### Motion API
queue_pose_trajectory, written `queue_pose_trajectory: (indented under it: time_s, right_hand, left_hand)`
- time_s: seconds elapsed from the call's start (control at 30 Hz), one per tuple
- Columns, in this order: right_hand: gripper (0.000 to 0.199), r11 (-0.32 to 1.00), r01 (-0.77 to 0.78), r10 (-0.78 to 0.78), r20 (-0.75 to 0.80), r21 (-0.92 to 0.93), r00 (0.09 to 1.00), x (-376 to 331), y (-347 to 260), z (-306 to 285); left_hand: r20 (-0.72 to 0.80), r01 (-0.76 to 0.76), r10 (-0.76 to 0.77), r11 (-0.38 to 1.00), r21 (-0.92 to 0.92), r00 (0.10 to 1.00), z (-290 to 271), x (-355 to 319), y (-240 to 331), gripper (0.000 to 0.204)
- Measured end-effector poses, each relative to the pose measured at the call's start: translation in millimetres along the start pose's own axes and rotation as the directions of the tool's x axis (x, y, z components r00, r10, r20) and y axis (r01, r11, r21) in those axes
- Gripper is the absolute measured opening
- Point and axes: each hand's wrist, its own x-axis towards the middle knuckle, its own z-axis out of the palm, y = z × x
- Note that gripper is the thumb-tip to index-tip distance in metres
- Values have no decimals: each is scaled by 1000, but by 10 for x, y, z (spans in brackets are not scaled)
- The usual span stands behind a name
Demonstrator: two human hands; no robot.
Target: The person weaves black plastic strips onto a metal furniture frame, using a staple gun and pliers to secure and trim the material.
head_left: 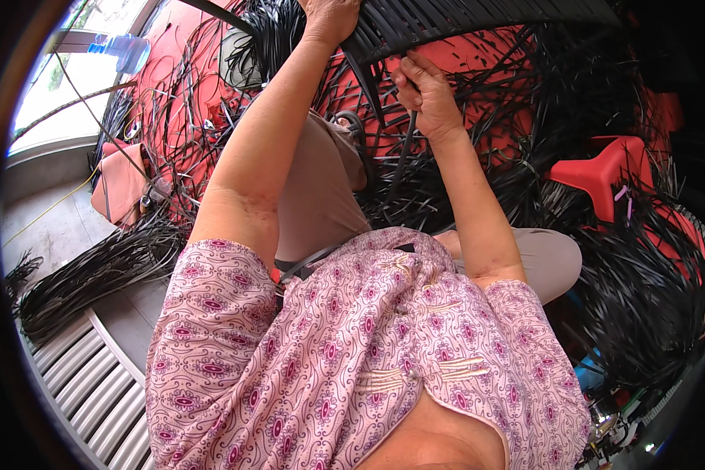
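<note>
- Right hand (424, 88): closed around one black strip (403, 153), just beneath the woven panel (478, 19).
- Left hand (330, 17): fingers gripped over the panel's edge at the top.
- Best done, I judge, by pulling the strip flat and snug while the panel is steadied.
- Loose strips (94, 270) lie on the red mat (486, 55); a red stool (603, 168) stands to the right.

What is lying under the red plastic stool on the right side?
Around and under the red plastic stool lie loose black strips on a red floor. The stool's legs and the ground directly beneath it are covered.
</note>
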Motion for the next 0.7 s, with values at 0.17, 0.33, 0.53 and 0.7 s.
queue_pose_trajectory:
  time_s: [0.17,0.33,0.53,0.7]
  right_hand:
    - [11,999,18,-18,-17,-37,1000,2,26,15]
    - [10,997,42,-43,-18,-60,999,66,80,-53]
    - [10,996,63,-63,3,-65,998,172,101,-63]
    - [10,999,35,-34,36,-29,999,236,112,-118]
  left_hand:
    - [7,11,-11,1000,-25,1000,22,4,-23,25]
    - [-18,-3,2,999,-38,1000,19,-8,0,25]
    - [-21,0,-2,998,-62,1000,-6,9,-23,25]
    - [-22,6,-7,1000,-21,1000,43,115,-142,25]
